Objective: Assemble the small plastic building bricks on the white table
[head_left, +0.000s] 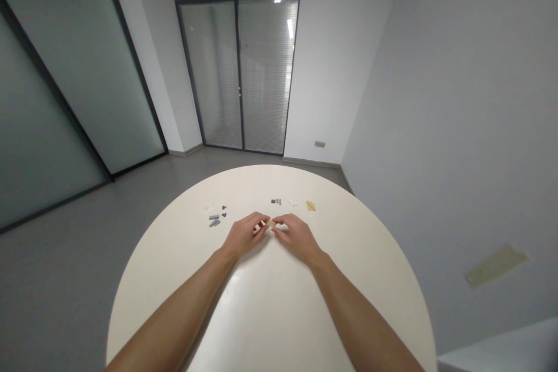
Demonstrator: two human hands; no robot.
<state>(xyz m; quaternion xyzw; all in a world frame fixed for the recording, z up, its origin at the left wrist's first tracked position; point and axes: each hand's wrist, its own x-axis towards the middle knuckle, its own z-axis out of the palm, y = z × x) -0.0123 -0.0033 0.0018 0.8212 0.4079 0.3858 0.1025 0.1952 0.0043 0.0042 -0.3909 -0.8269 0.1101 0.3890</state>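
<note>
A round, cream-white table [261, 319] fills the lower middle of the frame, and a soft shine lies on its surface near the bottom. At the centre of the frame, over the table, the left hand [244, 235] and the right hand [297, 235] are close together, and the fingertips of both are closed on a small yellowish piece [271, 223].

Left of the hands lie grey bars [214, 221] and dark small parts [224, 210]; beyond the right hand lie white bits [293, 203] and a yellow flat piece [310, 206].

In the upper middle stands a glass door [242, 75] with dark frame; blinds show in its right half. Frosted panels [82, 70] occupy the upper left, above a grey floor [56, 285]. A plain wall [457, 99] takes the right side, with a yellowish patch [497, 267] at lower right.
</note>
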